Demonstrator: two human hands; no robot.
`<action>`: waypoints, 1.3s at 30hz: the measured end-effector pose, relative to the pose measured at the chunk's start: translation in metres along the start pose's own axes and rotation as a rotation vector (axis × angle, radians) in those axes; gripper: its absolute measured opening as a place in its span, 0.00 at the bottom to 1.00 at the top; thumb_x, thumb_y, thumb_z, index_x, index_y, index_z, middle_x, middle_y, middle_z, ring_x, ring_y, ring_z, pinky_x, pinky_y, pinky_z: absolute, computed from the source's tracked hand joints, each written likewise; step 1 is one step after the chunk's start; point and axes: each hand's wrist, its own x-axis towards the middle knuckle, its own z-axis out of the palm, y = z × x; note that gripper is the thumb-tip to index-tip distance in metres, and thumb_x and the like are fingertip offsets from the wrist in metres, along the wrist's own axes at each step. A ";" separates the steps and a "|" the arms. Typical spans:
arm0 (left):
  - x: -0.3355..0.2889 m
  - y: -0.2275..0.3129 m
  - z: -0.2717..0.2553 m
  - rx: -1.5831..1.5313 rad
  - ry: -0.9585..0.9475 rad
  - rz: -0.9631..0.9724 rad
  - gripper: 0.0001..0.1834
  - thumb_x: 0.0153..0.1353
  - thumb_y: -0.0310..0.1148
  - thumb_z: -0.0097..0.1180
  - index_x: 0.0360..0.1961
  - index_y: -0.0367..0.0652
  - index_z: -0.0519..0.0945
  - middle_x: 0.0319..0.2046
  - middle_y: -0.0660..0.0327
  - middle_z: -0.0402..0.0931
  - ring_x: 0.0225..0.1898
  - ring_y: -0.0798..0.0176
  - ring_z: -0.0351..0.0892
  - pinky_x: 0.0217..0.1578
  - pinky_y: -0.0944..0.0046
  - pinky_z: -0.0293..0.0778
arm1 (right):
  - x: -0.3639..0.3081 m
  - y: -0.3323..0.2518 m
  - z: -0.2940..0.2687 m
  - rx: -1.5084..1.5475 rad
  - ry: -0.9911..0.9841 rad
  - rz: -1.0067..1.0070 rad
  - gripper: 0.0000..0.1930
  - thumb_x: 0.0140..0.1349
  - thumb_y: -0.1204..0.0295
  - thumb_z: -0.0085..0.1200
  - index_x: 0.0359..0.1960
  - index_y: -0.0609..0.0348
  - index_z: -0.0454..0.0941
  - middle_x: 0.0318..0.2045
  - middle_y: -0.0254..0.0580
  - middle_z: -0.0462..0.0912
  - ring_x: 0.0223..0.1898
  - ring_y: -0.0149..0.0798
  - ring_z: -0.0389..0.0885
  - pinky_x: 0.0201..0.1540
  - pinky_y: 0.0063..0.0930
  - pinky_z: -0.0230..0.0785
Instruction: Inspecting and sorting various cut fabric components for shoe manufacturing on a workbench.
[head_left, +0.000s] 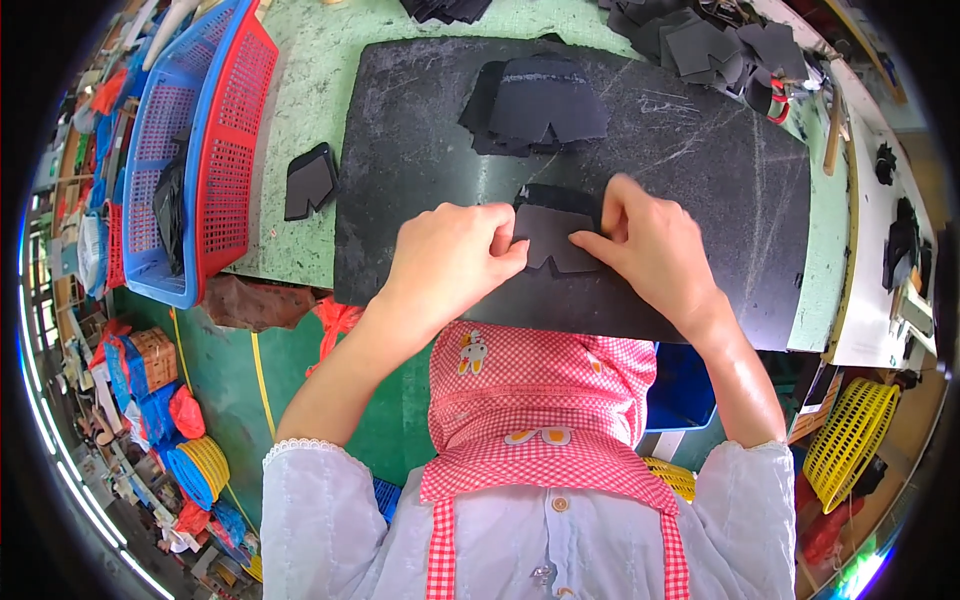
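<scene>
As Two Hands Close In, the Notched Piece Lies Between Them

While we look straight down, the left hand (450,245) is at the near-left edge of the dark notched piece (555,238), thumb and forefinger drawn narrow. Across from it, the right hand (655,245) lays its thumb over the right side, forefinger arched above. Do they really grip? The fingers hide the edges, so we cannot tell whether either pinch is shut.

And there's our piece, flat on the black mat (410,130), its notch toward the apron (545,390), a blacker strip along its far side. We'd call it light and thin, likely bendy but firm enough to keep its outline, and its matt face shouldn't be too slippery. The notch looks like the weak spot, so we'd take hold by the two side edges, thumbs on top, pressing gently.

Just beyond sits a pile of similar pieces (548,108); one small stack (310,182) lies left of the mat on the green table (300,115).
</scene>
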 end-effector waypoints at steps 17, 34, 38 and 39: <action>0.018 -0.044 -0.046 0.135 0.769 0.570 0.31 0.60 0.25 0.66 0.66 0.47 0.77 0.64 0.53 0.74 0.69 0.44 0.70 0.70 0.48 0.65 | 0.124 0.070 -0.150 -0.837 1.307 -0.325 0.21 0.64 0.61 0.66 0.54 0.60 0.80 0.59 0.47 0.81 0.65 0.57 0.72 0.66 0.52 0.63; 0.091 0.020 -0.012 0.317 0.652 0.863 0.11 0.62 0.34 0.69 0.45 0.46 0.90 0.56 0.60 0.85 0.65 0.52 0.78 0.68 0.48 0.72 | 0.036 0.117 -0.121 -0.154 0.945 -0.346 0.18 0.61 0.73 0.69 0.52 0.58 0.81 0.49 0.42 0.85 0.42 0.36 0.83 0.48 0.33 0.76; 0.096 0.011 -0.015 0.295 0.627 0.894 0.13 0.67 0.30 0.64 0.52 0.45 0.88 0.54 0.58 0.87 0.65 0.50 0.79 0.68 0.49 0.71 | 0.013 0.089 -0.126 -0.217 0.700 -0.487 0.21 0.60 0.77 0.65 0.57 0.56 0.81 0.52 0.43 0.83 0.46 0.41 0.83 0.48 0.34 0.76; 0.098 0.012 -0.014 0.293 0.622 0.896 0.13 0.67 0.30 0.64 0.52 0.45 0.88 0.54 0.58 0.87 0.65 0.50 0.79 0.68 0.49 0.71 | 0.008 0.084 -0.125 -0.167 0.527 -0.421 0.22 0.60 0.77 0.64 0.58 0.55 0.81 0.52 0.42 0.83 0.49 0.42 0.83 0.49 0.34 0.76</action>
